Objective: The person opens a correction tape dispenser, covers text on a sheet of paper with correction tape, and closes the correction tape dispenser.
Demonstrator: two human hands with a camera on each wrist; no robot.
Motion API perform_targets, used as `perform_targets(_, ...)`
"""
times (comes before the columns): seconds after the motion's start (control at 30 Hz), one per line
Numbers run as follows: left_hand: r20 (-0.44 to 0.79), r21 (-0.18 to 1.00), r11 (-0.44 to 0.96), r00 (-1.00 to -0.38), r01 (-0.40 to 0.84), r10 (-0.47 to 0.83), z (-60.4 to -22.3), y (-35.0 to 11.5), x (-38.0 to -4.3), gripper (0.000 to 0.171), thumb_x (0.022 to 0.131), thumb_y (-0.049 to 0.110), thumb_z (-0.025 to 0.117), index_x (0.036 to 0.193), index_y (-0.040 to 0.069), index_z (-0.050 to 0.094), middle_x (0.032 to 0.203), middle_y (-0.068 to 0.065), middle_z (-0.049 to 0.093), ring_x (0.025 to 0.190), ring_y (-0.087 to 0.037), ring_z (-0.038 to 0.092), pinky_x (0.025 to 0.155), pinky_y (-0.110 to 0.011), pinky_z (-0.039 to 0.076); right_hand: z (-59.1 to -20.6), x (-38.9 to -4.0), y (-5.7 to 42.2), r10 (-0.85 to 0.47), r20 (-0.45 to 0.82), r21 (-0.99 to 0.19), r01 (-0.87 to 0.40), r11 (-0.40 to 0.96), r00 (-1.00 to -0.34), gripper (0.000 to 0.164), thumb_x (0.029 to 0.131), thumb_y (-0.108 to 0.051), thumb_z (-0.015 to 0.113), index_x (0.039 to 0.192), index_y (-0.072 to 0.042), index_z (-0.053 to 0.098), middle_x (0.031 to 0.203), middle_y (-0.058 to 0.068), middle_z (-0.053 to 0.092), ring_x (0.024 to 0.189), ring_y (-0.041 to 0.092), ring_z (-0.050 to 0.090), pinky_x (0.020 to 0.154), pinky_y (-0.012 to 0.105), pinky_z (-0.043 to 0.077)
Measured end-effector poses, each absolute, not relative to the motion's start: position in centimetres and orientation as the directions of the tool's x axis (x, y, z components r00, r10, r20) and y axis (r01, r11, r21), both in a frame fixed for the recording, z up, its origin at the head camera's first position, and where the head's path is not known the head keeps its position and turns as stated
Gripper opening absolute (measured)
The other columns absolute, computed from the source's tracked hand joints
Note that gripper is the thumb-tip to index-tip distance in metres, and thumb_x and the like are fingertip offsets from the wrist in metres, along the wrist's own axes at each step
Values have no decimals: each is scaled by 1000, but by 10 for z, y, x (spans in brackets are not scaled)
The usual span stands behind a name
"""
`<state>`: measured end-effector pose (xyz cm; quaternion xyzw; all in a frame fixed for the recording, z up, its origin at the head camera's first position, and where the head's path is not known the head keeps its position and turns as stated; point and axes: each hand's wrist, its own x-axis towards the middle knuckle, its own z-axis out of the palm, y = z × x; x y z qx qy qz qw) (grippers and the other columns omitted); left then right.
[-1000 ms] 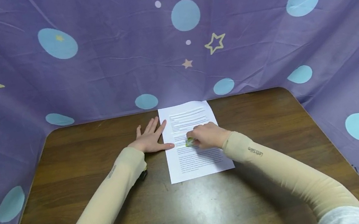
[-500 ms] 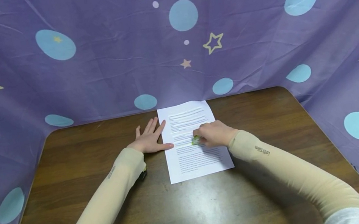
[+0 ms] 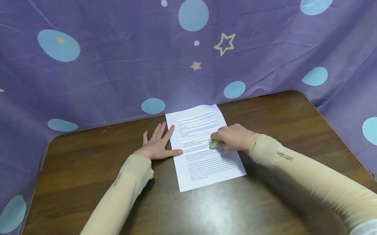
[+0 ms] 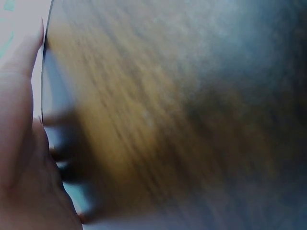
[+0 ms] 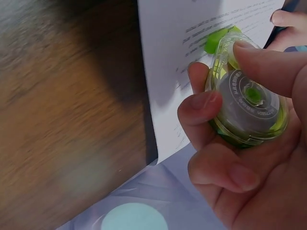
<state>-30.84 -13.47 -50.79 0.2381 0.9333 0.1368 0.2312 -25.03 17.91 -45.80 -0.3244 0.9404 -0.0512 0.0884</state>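
Head view: the left hand (image 3: pixel 158 148) lies spread, barely overlapping the paper (image 3: pixel 199 160); the right hand (image 3: pixel 234 137) pinches a tape dispenser (image 5: pixel 249 98), whose drag could skew the lightly held paper.

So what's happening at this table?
Someone has a printed sheet lying on a wooden table. Their right hand grips a small clear-and-green dispenser, which looks like correction tape, over the printed lines near the middle of the page. I can't tell whether its tip touches the paper. Their left hand is spread flat at the sheet's left edge.
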Motion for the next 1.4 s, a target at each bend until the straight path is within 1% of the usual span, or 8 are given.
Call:
perform_targets(0.1, -367, 359, 850, -778, 386, 509, -499, -132, -305, 115, 88, 81, 56, 169, 23, -1, 173, -13, -17, 160, -31, -16, 118, -69, -14, -457, -251, 185, -618, -139, -161, -598, 785, -774, 12, 93, -5, 72, 93, -16, 67, 74, -2, 56, 63, 14, 47, 50, 34, 40)
perform_targets(0.2, -367, 350, 853, -781, 388, 506, -493, -131, -302, 111, 92, 75, 58, 169, 21, 0, 174, -14, -16, 160, -32, -15, 119, -69, -12, -457, -251, 190, -613, -141, -154, -595, 789, -777, 10, 94, -7, 73, 97, -16, 69, 78, -1, 60, 64, 14, 51, 51, 34, 42)
perform_targets(0.3, -368, 346, 855, -782, 387, 503, -491, -131, -300, 109, 93, 73, 58, 169, 21, -1, 173, -15, -16, 160, -32, -15, 119, -70, -11, -457, -251, 195, -606, -147, -144, -589, 795, -782, 9, 94, -10, 74, 100, -16, 71, 81, 1, 64, 67, 15, 55, 52, 35, 46)
perform_targets(0.47, -374, 353, 853, -778, 384, 505, -494, -131, -301, 111, 92, 75, 58, 169, 22, -1, 173, -14, -17, 160, -31, -16, 118, -69, -13, -456, -249, 204, -589, -157, -138, -573, 808, -793, 10, 95, -10, 74, 104, -15, 72, 86, 1, 68, 72, 15, 58, 55, 37, 49)
perform_targets(0.73, -364, 376, 846, -780, 377, 509, -503, -134, -306, 116, 87, 82, 57, 169, 24, -2, 173, -11, -19, 159, -29, -18, 117, -68, -18, -455, -246, 216, -574, -140, -144, -557, 818, -807, 8, 94, -10, 75, 97, -16, 70, 84, 0, 66, 72, 15, 59, 55, 39, 50)
perform_targets(1.1, -376, 377, 848, -775, 372, 507, -495, -133, -302, 114, 89, 78, 59, 169, 23, -2, 173, -13, -19, 160, -30, -18, 118, -69, -16, -458, -245, 228, -560, -133, -144, -543, 827, -818, 16, 93, -8, 73, 107, -15, 72, 84, 0, 65, 72, 16, 59, 55, 38, 50)
perform_targets(1.23, -379, 364, 853, -776, 375, 503, -502, -134, -305, 118, 86, 82, 58, 169, 26, -4, 173, -10, -21, 159, -28, -19, 118, -67, -16, -458, -245, 229, -557, -133, -145, -540, 829, -820, 17, 93, -8, 73, 110, -15, 73, 85, 0, 66, 72, 16, 59, 56, 39, 50)
perform_targets(1.4, -362, 378, 845, -779, 379, 512, -508, -135, -308, 122, 83, 84, 61, 169, 26, -4, 173, -10, -20, 159, -28, -18, 117, -69, -16, -459, -244, 230, -556, -140, -163, -535, 829, -819, 18, 93, -8, 72, 110, -14, 73, 85, 0, 66, 72, 16, 59, 56, 37, 50)
